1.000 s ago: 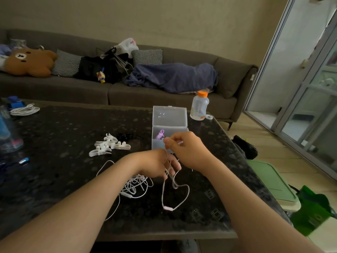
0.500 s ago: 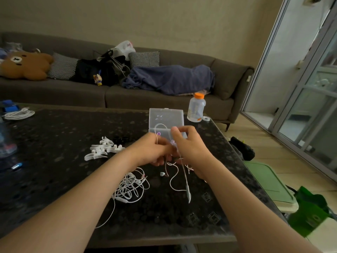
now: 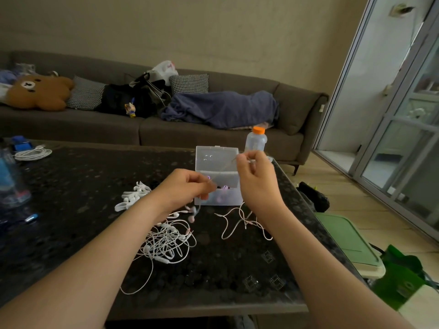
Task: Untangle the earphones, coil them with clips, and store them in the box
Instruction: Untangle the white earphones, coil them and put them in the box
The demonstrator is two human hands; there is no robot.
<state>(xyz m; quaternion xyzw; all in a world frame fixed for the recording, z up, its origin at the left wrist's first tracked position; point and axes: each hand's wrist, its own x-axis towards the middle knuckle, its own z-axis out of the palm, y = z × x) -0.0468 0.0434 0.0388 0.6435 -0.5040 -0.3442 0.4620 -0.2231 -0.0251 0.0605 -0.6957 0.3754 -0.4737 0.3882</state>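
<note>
Both hands pinch one cord (image 3: pixel 225 168) stretched taut between them: left hand (image 3: pixel 187 188) low, right hand (image 3: pixel 255 179) raised before the open box (image 3: pixel 217 176). The cord's loose end (image 3: pixel 240 222) trails onto the dark surface (image 3: pixel 83 186). A tangle (image 3: pixel 166 243) of earphones (white) lies below the left hand, clips (image 3: pixel 133 195) farther left.

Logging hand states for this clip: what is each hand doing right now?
Left hand: closed, pinching the earphone cable.
Right hand: closed, pinching the same cable, raised above the box.
</note>
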